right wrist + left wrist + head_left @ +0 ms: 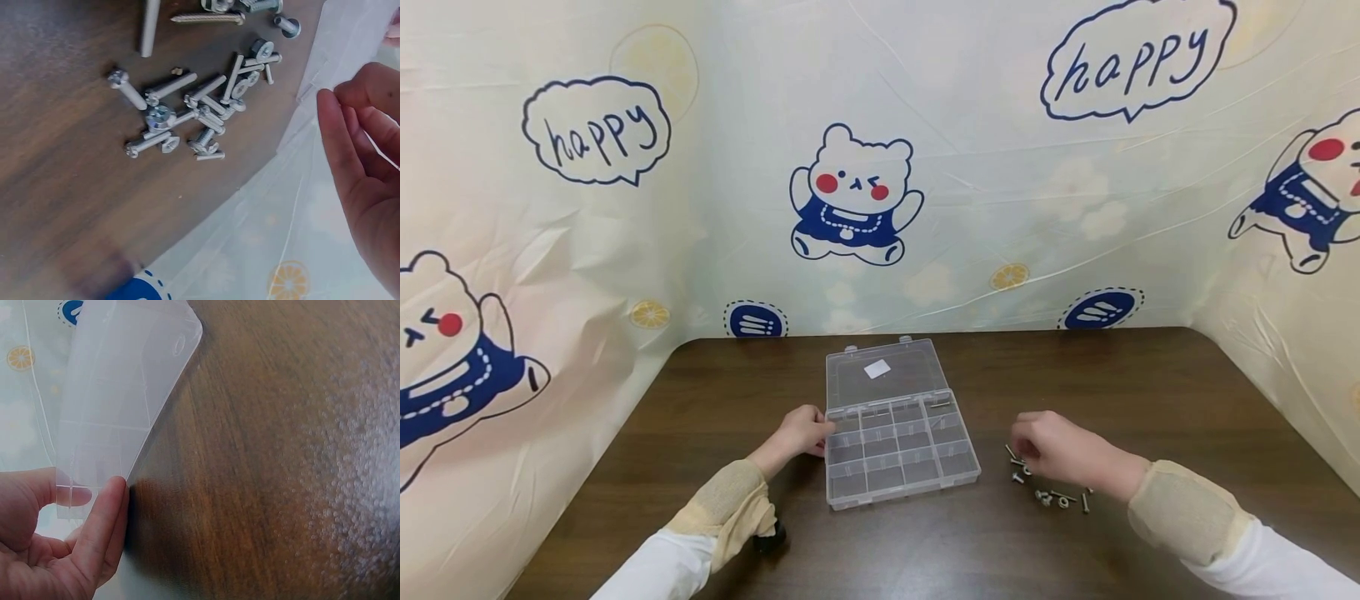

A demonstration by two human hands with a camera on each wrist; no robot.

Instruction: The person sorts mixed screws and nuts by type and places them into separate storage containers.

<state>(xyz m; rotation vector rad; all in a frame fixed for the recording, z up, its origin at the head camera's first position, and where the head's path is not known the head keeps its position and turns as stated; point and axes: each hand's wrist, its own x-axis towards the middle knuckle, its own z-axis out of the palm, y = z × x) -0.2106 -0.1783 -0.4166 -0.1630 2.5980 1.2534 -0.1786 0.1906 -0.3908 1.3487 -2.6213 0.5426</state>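
With right hand (1062, 447), fingertips together, near silver metal screws (186, 117) right of clear rectangular plastic box (904, 491); could scatter if brushed.

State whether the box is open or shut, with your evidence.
The box is open: the head view shows its lid swung back on the far side, leaving the compartments uncovered.

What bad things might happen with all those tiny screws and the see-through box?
Loose silver metal screws and nuts lie on the brown wood-grain table, so the right hand nearby might knock some away. They're jumbled together in different sizes, so picking out one might be tricky. The left hand holds the edge of the clear plastic compartment box; a sudden tug might tilt it.
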